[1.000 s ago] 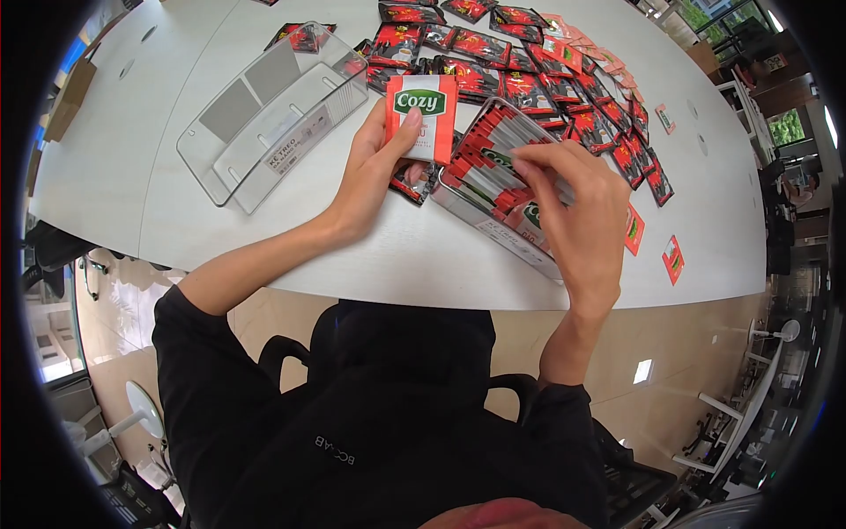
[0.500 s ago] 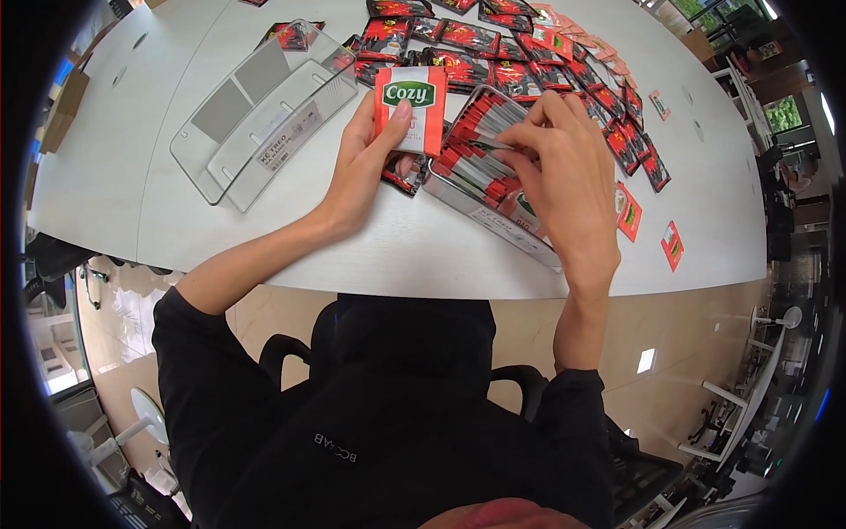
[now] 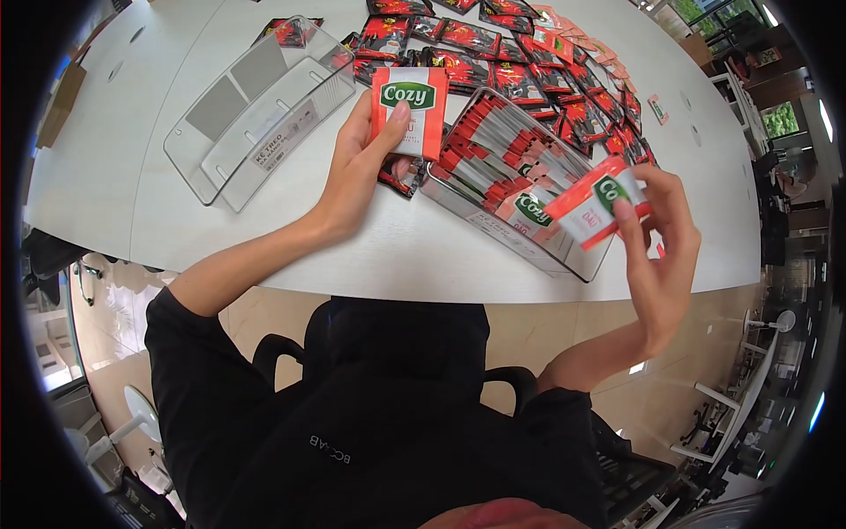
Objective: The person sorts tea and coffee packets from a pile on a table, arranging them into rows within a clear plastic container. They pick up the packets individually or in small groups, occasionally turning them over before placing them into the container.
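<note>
My left hand (image 3: 351, 167) is closed on a red and white Cozy tea sachet (image 3: 409, 132), thumb across its front and label facing up. In my right hand (image 3: 659, 256), past the right end of the bin, is another Cozy tea sachet (image 3: 582, 214), tilted and pinched between thumb and fingers. Between the hands stands a transparent plastic bin (image 3: 480, 220), packed with rows of sachets on edge. One tea sachet (image 3: 529, 210) lies face up at its near side. A dark red packet (image 3: 398, 181) shows partly beneath my left hand.
A second transparent bin (image 3: 211, 181) with a label sits on the left of the white table (image 3: 370, 260). Many black and red packets (image 3: 467, 66) spread across the back. Pink sachets (image 3: 586, 40) fan out behind them, and a loose sachet (image 3: 658, 108) lies at right.
My right hand has come out of the bin and moved right and toward me, now carrying a tea sachet. My left hand stays nearly still with its sachet.
</note>
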`<state>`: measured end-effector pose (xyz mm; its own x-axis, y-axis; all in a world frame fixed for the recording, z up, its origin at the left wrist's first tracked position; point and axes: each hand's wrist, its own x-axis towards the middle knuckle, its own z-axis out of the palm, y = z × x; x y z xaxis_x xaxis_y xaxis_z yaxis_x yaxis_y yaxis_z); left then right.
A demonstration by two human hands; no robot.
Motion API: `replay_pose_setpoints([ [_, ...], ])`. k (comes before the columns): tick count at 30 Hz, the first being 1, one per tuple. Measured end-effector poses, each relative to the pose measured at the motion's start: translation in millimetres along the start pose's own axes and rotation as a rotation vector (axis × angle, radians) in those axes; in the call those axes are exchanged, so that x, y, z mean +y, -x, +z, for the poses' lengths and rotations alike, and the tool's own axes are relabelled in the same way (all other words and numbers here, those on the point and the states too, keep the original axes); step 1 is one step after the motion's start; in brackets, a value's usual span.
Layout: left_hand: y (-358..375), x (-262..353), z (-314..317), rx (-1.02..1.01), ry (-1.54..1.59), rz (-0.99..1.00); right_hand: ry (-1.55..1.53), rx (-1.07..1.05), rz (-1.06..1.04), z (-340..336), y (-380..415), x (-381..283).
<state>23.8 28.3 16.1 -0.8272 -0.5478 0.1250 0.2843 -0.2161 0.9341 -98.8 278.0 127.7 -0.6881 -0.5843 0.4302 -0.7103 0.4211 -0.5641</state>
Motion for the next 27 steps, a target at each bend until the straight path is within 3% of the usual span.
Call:
replay_pose_setpoints([
  [1, 0.1, -0.3, -0.4, -0.011, -0.001, 0.000, 0.115, -0.075, 0.031, -3.7, 4.4, -4.3],
  [4, -0.4, -0.6, -1.1, -0.002, -0.012, 0.022, 0.079, -0.021, 0.105, -11.6, 15.6, -1.4],
  [6, 0.6, 1.3, 0.1, 0.014, -0.016, 0.019, 0.083, 0.085, 0.046, -15.9, 21.5, 20.9],
  [8, 0.8, 1.4, 1.5, 0.022, -0.018, 0.012, 0.138, 0.366, 0.069, -26.4, 25.9, 41.9],
  [10, 0.4, 0.9, 1.1, 0.020, -0.020, 0.017, 0.135, 0.403, 0.099, -31.8, 34.5, 51.8],
  [14, -1.1, -0.7, 0.2, 0.015, -0.031, 0.014, -0.154, 0.204, 0.164, -26.1, 50.7, 56.3],
  [16, -1.7, 0.3, 1.2, 0.038, -0.045, 0.016, -0.140, 0.079, 0.038, -9.0, 44.5, 41.9],
  [18, -2.4, -0.5, 2.0, 0.035, -0.046, 0.020, -0.094, -0.128, 0.094, 0.7, 34.9, 21.5],
  [20, -2.7, -0.5, 2.5, 0.041, -0.036, 0.043, -0.047, -0.188, 0.084, 13.2, 21.4, 9.5],
  [22, -2.2, 0.4, 2.9, 0.045, -0.041, 0.044, 0.117, -0.280, -0.131, 27.9, 10.8, 10.6],
  [24, -3.2, 2.3, 2.6, 0.049, -0.042, 0.052, 0.207, -0.317, -0.144, 38.3, 3.2, 3.9],
  [26, -3.6, 3.5, 2.5, 0.055, -0.037, 0.056, 0.348, -0.528, -0.205, 48.1, -3.6, 2.7],
  [27, -4.1, 2.8, 1.6, 0.057, -0.038, 0.061, 0.309, -0.479, -0.270, 54.2, -4.7, 4.3],
])
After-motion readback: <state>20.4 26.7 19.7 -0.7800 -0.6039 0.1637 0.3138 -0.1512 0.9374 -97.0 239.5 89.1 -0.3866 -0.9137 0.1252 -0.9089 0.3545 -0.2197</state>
